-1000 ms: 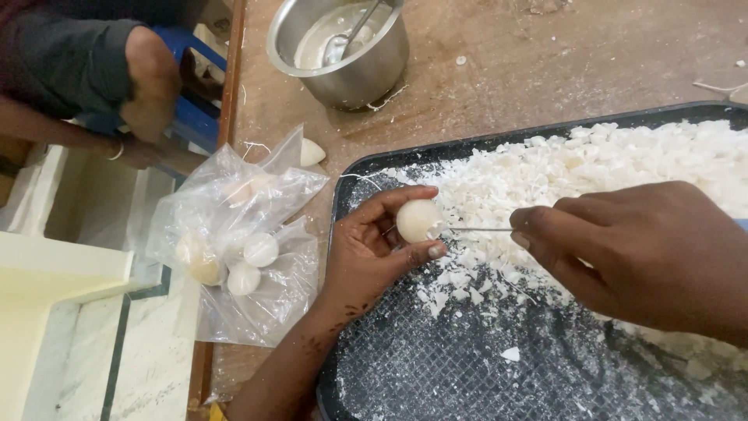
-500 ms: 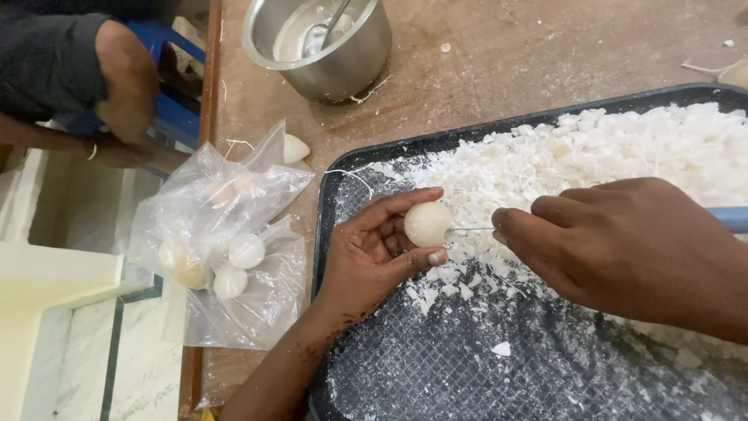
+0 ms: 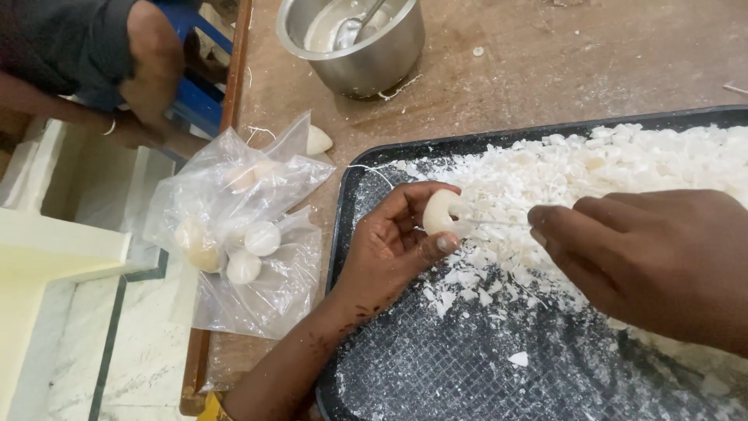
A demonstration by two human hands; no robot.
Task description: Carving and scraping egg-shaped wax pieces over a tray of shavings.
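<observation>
My left hand pinches a small white rounded piece between thumb and fingers, over the left part of a black tray. My right hand grips a thin metal tool whose tip touches the white piece. White chips and flakes are heaped across the tray's far and right side. The tray's near part shows a dusty grid pattern.
A clear plastic bag holding several white balls lies left of the tray on the brown table. A steel pot with a spoon and white paste stands behind. Another person's arm is at top left, past the table edge.
The white piece has been turned in my left hand and now shows a curved notch. Both hands stay close together over the tray; the view has shifted slightly.
</observation>
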